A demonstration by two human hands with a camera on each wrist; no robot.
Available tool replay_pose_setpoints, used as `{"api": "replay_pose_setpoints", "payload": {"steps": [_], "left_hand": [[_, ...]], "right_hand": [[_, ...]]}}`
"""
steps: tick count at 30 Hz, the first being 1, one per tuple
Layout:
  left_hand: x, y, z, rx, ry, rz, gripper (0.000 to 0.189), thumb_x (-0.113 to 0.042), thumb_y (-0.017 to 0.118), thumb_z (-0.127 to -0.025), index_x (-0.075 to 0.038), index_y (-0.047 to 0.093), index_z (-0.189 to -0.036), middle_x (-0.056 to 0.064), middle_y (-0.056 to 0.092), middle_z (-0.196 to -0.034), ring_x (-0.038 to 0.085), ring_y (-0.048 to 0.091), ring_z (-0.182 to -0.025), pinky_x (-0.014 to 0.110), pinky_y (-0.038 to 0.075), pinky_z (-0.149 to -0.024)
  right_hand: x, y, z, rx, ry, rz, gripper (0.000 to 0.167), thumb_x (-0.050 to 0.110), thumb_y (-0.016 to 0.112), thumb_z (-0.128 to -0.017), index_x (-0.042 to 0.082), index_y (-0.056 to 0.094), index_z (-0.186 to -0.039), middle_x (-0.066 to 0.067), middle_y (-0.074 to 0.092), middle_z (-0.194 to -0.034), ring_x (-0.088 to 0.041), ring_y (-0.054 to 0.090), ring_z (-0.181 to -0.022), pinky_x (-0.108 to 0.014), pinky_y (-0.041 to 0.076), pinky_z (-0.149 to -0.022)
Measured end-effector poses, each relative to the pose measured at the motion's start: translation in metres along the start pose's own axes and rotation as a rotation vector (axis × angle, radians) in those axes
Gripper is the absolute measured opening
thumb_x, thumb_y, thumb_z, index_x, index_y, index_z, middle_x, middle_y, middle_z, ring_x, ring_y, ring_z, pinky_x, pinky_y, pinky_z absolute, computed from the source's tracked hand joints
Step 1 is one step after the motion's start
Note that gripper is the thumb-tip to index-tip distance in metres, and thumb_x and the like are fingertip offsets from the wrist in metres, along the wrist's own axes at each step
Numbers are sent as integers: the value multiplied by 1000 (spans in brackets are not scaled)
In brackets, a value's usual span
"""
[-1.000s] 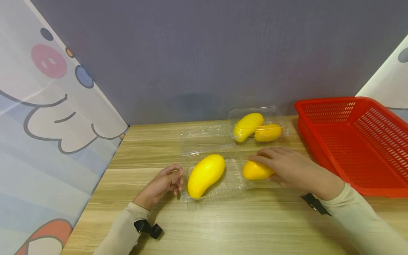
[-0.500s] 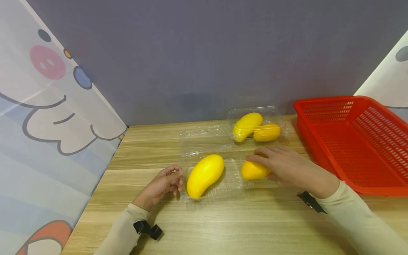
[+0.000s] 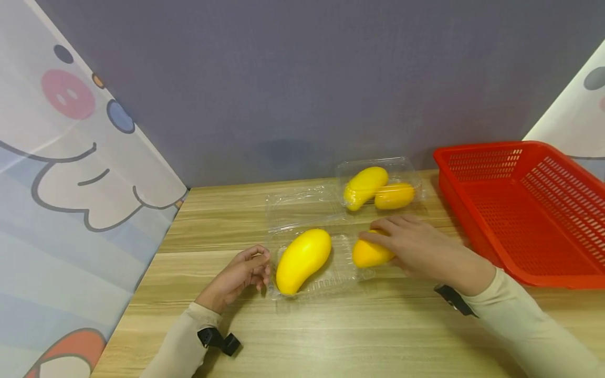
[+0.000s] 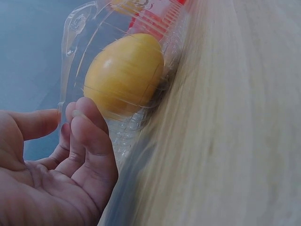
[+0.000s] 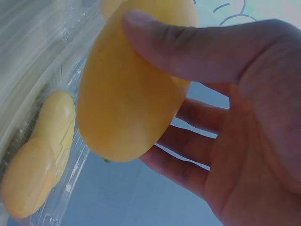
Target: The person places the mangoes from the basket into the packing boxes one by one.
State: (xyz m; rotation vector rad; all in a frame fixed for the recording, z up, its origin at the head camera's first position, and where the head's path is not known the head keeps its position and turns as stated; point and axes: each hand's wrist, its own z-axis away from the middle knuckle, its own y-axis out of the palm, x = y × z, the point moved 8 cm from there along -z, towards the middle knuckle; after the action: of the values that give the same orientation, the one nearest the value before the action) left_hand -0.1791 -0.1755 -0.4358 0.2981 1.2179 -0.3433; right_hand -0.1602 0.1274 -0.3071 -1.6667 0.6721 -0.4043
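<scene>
My right hand (image 3: pixel 416 247) grips a yellow mango (image 3: pixel 371 252) over the right edge of an open clear plastic clamshell box (image 3: pixel 340 262). In the right wrist view, the thumb lies across this mango (image 5: pixel 127 103) with fingers behind it. Another mango (image 3: pixel 303 261) lies tilted inside the box's base, on the left. The clear lid (image 3: pixel 304 207) is folded back toward the wall. At the box's left edge, my left hand (image 3: pixel 241 275) holds the rim between thumb and curled fingers; the left wrist view shows the rim (image 4: pixel 66 70) running down to the thumb tip.
Behind the box stands a second clear clamshell (image 3: pixel 406 168) with two mangoes (image 3: pixel 366 186) inside. A red perforated plastic basket (image 3: pixel 491 241) is at the right. A grey wall (image 3: pixel 302 89) bounds the wooden table (image 3: pixel 302 341) at the back.
My right hand has moved slightly left with the mango, bringing it further over the box's right edge. The left hand and the other mangoes stay in place.
</scene>
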Motion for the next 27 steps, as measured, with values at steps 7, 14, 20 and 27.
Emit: {"api": "replay_pose_setpoints", "payload": {"steps": [7, 14, 20, 27], "left_hand": [[0, 0, 0, 1, 4, -8, 27, -30, 49, -105, -4, 47, -111, -4, 61, -75, 9, 61, -63, 22, 48, -55], [0, 0, 0, 3, 5, -10, 28, -31, 51, -104, -4, 47, -110, -4, 61, -76, 10, 61, -63, 22, 48, -55], [0, 0, 1, 10, 10, 0, 26, -30, 49, -105, -4, 47, -110, -4, 61, -76, 9, 61, -63, 22, 48, -55], [-1, 0, 1, 11, 11, 0, 27, -30, 50, -105, -4, 47, -110, -4, 61, -76, 10, 61, -63, 22, 49, -55]], "right_hand": [[4, 0, -3, -19, -25, -9, 77, 10, 89, -67, 21, 58, -136, -6, 63, -125, -30, 61, -114, -51, 51, -96], [7, 0, -6, -22, -39, -5, 76, 9, 89, -67, 21, 58, -136, -6, 63, -125, -30, 61, -115, -50, 50, -99], [11, 1, -8, -42, -67, 4, 76, -1, 83, -69, 22, 58, -136, -5, 63, -126, -29, 61, -114, -49, 50, -100], [17, 3, -11, -51, -100, 14, 77, 2, 87, -68, 23, 59, -136, -5, 63, -128, -27, 60, -117, -47, 49, -104]]}}
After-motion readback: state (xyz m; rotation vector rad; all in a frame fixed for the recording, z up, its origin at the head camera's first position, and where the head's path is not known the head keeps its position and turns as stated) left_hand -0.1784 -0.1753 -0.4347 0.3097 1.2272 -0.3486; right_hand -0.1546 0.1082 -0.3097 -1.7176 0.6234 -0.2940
